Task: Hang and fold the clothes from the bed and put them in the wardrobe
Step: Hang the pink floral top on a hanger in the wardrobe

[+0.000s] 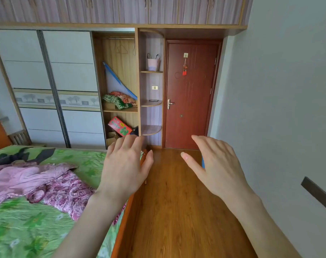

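**user_a:** So where do the clothes sit relative to the hands? Both hands are up in the air, fingers spread and relaxed, neither grip holding anything. The left hand (125,164) hovers over the bed's near edge, the right hand (217,165) is out over the wooden floor (177,202).

**user_b:** Clothes are all off to the left and lower down. The pink garment (18,180) lies crumpled on the green floral bedsheet (28,229), and a purple flowered piece (69,190) sits just beside it, touching it, with its near end running toward the left forearm. The pile's long axis looks roughly left-to-right across the bed. Something dark (22,155) lies further back.

**user_a:** Then the left hand is clearly nearer. The right one would have to cross over.

**user_b:** Yep. Fabric looks thin and floppy, the pink one almost satiny with lots of wrinkles, so it probably bunches up when lifted.

**user_a:** And the wardrobe?

**user_b:** Straight ahead, the open wardrobe section (119,71) has a rail with a couple of bare wire hangers (121,48) up top, and folded colourful textiles (119,100) on a wooden shelf below. It's well apart from the clothes, beside the red door (192,94).
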### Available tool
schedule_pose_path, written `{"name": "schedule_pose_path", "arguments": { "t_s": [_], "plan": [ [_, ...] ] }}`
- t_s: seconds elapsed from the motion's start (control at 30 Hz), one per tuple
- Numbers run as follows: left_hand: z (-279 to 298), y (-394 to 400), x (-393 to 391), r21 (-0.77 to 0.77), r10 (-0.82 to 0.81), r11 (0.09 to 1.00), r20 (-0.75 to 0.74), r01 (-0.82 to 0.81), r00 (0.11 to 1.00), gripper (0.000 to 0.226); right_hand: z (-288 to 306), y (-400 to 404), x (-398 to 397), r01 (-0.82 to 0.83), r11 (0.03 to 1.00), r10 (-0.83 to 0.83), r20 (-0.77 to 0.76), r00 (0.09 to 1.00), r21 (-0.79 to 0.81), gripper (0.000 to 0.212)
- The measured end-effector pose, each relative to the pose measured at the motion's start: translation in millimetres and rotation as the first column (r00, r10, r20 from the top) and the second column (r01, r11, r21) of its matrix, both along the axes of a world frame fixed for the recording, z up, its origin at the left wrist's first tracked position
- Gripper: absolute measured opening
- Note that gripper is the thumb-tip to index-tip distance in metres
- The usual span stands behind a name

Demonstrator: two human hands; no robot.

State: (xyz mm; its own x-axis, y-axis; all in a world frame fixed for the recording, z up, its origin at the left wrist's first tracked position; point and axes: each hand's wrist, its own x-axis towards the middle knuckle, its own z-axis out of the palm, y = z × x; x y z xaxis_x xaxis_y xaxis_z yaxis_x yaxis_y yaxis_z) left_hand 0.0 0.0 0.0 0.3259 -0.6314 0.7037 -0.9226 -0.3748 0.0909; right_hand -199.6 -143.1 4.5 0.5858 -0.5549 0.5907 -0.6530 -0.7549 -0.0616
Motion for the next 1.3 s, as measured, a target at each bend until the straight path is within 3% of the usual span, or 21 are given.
{"name": "schedule_pose_path", "arguments": {
  "t_s": [0.4,0.87,1.3],
  "plan": [
    [-13,-113,53,-0.032,-0.041,0.999,0.002,0.041,0.999,0.037,-15,-112,51,0.005,0.999,-0.002,0.067,0.998,-0.043,0.073],
    [-20,-317,122,-0.021,0.069,0.997,-0.041,-0.070,0.997,0.036,-16,-328,146,-0.109,0.994,0.109,-0.004,0.994,-0.026,0.074],
    [-39,-462,223,0.007,0.130,0.992,-0.029,-0.129,0.991,0.034,-43,-484,250,-0.153,0.988,0.153,0.023,0.988,-0.011,0.070]
  ]
}}
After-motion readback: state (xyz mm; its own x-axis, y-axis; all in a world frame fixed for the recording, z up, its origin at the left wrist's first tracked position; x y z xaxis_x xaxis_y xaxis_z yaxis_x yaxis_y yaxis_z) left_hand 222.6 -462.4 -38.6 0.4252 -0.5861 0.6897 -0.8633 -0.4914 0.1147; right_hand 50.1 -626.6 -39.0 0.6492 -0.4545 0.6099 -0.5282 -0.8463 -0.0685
